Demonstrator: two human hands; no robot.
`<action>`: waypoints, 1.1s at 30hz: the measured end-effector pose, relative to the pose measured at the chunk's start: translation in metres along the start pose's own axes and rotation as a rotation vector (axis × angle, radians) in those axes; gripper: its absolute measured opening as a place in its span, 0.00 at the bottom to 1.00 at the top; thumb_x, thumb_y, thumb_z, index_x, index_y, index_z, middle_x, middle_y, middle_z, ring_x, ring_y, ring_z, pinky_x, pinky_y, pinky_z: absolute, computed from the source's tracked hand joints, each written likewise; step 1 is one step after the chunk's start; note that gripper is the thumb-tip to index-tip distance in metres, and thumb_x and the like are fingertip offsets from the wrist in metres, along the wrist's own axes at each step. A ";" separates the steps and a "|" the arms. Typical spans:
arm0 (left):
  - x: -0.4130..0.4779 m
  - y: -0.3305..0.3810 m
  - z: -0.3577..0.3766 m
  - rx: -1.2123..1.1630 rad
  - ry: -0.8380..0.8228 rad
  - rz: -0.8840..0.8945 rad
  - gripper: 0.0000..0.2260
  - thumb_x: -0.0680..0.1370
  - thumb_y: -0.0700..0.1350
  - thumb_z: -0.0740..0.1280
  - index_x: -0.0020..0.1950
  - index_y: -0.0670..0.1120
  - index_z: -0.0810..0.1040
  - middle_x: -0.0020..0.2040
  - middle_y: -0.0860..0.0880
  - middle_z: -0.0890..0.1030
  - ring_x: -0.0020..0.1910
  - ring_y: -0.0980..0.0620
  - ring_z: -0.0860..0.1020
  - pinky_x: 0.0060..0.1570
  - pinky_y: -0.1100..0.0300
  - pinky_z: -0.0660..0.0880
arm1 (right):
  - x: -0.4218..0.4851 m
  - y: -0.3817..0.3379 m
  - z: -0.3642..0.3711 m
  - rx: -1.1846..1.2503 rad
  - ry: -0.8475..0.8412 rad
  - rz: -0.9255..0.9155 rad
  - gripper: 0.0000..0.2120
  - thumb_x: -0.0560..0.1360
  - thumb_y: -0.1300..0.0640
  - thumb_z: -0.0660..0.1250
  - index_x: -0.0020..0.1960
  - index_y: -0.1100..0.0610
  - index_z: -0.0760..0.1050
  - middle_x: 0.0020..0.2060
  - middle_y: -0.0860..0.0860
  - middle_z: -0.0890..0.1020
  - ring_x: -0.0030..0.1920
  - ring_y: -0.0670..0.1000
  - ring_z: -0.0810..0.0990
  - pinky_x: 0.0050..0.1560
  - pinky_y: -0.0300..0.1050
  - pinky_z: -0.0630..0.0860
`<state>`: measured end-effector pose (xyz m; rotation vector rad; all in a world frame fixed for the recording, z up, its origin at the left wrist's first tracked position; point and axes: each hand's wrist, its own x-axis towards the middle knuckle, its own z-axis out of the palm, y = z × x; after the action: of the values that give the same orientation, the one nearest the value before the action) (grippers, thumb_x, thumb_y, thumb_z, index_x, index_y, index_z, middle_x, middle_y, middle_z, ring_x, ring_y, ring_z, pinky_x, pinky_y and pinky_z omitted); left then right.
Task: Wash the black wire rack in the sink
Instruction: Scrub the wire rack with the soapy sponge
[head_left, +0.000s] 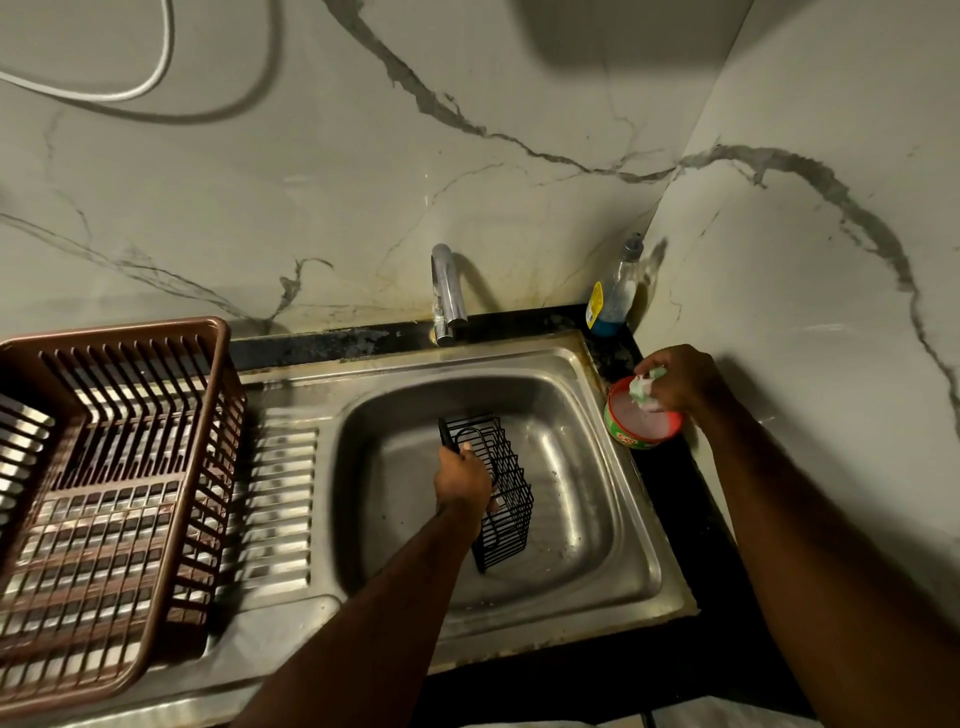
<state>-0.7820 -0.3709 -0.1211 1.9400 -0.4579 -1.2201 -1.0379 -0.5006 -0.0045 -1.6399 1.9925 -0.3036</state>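
Note:
The black wire rack (506, 493) stands tilted inside the steel sink (587, 525), near the middle of the basin. My left hand (462, 480) grips its upper edge from the left side. My right hand (675, 379) holds a soapy green-and-white scrub pad (644, 387) pressed into a round red-rimmed tub of dish soap (641, 421) on the black counter at the sink's right rim. The chrome tap (447, 296) rises behind the basin, and no water shows at its spout.
A brown plastic dish drainer (114, 493) sits on the ribbed steel draining board (275, 499) at the left. A clear bottle with blue liquid (613, 293) stands in the back right corner. Marble-patterned walls close in behind and at the right.

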 end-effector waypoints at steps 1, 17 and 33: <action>0.000 0.000 0.000 0.011 0.001 -0.002 0.11 0.86 0.52 0.55 0.58 0.46 0.70 0.49 0.41 0.79 0.35 0.48 0.78 0.22 0.60 0.72 | 0.000 0.000 -0.001 -0.028 0.002 -0.024 0.19 0.63 0.62 0.83 0.53 0.58 0.85 0.54 0.57 0.85 0.54 0.56 0.83 0.59 0.45 0.78; 0.008 -0.010 -0.002 0.075 0.008 0.067 0.11 0.86 0.54 0.55 0.56 0.48 0.70 0.52 0.41 0.80 0.48 0.41 0.82 0.48 0.45 0.83 | -0.010 0.003 0.021 -0.037 0.021 -0.003 0.13 0.74 0.60 0.73 0.57 0.57 0.84 0.60 0.57 0.82 0.61 0.60 0.79 0.62 0.47 0.75; 0.006 -0.011 -0.003 0.041 0.011 0.110 0.11 0.85 0.55 0.55 0.52 0.50 0.71 0.47 0.44 0.80 0.44 0.45 0.81 0.47 0.44 0.82 | 0.004 0.015 0.035 -0.090 0.056 0.101 0.20 0.73 0.56 0.75 0.62 0.63 0.80 0.60 0.62 0.81 0.60 0.63 0.80 0.58 0.50 0.78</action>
<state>-0.7776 -0.3663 -0.1319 1.9283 -0.5799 -1.1373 -1.0321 -0.4955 -0.0422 -1.5944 2.1517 -0.2275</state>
